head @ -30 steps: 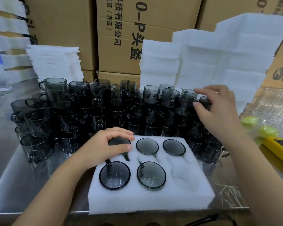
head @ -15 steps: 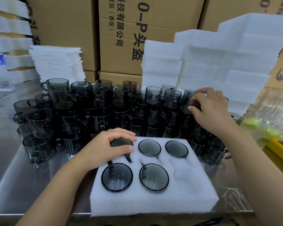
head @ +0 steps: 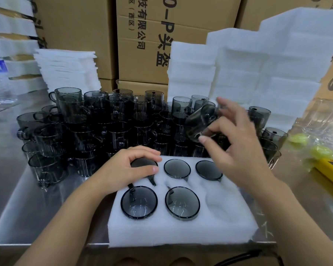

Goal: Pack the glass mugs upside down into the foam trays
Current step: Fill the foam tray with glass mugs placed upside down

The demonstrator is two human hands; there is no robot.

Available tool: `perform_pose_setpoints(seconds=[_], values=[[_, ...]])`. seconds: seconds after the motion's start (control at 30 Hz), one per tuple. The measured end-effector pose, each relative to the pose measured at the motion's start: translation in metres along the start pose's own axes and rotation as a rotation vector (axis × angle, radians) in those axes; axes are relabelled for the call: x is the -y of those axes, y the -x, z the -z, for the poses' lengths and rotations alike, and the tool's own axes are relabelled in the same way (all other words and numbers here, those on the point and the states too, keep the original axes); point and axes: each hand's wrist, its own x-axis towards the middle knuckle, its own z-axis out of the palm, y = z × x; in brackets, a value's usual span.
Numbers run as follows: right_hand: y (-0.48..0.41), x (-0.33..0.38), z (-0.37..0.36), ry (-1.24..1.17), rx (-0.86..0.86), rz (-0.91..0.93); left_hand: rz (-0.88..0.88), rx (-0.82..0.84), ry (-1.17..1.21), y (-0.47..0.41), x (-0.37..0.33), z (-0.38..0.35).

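While the foam tray (head: pixel 181 233) at the near edge of the bench (head: pixel 27 208) sits as it did a second ago, five packed mugs (head: pixel 182 203) base-up in it and one empty pocket (head: pixel 219 206) directly under the right forearm, the change lies farther out. The left hand (head: pixel 127 167) has not moved: its fingers and thumb stay curled over the corner mug (head: pixel 142 162) in the far row, steadying it. The right hand (head: pixel 236 150), which was reaching bare into the pile of mugs (head: pixel 104 120) beyond the tray, now pinches a loose mug (head: pixel 202 121) between thumb and fingers, lifted clear of the pile and tipped on its side above the tray's far edge. That mug looks meant for the empty pocket nearer than the hand; it needs turning fully rim-down first, and would fill this tray. Behind the pile stand foam stacks (head: pixel 258 73) and cardboard boxes (head: pixel 142 45).
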Motion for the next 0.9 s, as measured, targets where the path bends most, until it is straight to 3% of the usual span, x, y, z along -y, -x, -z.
perform_pose_setpoints(seconds=[0.17,0.3,0.4,0.47,0.53,0.6,0.77,0.9], values=[[0.025,0.013,-0.02,-0.082,0.135,0.051,-0.012,-0.011,-0.002,-0.001,0.002,0.0],[0.029,0.013,-0.027,-0.051,0.039,0.105,0.002,0.048,-0.07,-0.002,0.001,0.002],[0.03,0.011,-0.03,-0.083,0.059,0.075,0.05,0.135,-0.176,-0.006,-0.011,0.007],[0.031,0.012,-0.031,-0.132,0.077,0.053,0.046,0.076,-0.292,-0.011,-0.024,0.003],[0.032,0.012,-0.032,-0.142,0.088,0.065,0.01,-0.108,-0.323,-0.017,-0.041,-0.009],[0.033,0.011,-0.032,-0.149,0.11,0.061,-0.016,-0.233,-0.111,-0.021,-0.056,-0.021],[0.031,0.011,-0.032,-0.163,0.117,0.051,0.015,-0.083,0.157,-0.028,-0.06,-0.032],[0.031,0.007,-0.033,-0.154,0.129,0.064,0.067,-0.056,0.32,-0.027,-0.05,-0.032]])
